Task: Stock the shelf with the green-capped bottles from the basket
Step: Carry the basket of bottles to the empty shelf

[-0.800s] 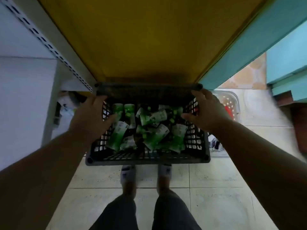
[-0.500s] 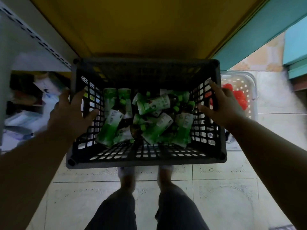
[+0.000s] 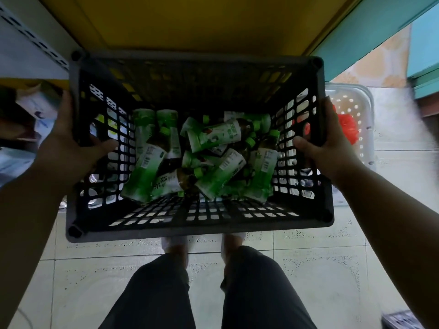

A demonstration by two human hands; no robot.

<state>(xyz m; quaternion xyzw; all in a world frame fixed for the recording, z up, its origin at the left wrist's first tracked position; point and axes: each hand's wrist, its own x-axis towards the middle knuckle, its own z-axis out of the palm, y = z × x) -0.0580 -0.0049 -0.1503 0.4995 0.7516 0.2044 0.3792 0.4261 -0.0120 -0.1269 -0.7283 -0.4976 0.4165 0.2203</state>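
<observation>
A black slotted plastic basket (image 3: 197,230) hangs in the air in front of me, above the floor and my feet. Inside it lie several green-capped bottles (image 3: 215,160) with green and white labels, jumbled on their sides. My left hand (image 3: 69,146) grips the basket's left rim, thumb inside the wall. My right hand (image 3: 329,146) grips the right rim the same way. The empty yellow shelf (image 3: 202,22) lies just beyond the basket's far edge.
A white perforated basket (image 3: 363,119) holding red items sits on the floor at the right. Boxed goods (image 3: 35,103) fill the lower shelf at the left. A grey perforated upright (image 3: 35,41) runs along the left, a teal panel (image 3: 370,32) along the right. Pale tiled floor (image 3: 320,269) lies below.
Both hands have lifted the basket up and toward me; it now looks much larger and covers more of the yellow shelf's front. The grips on the rims are unchanged.
</observation>
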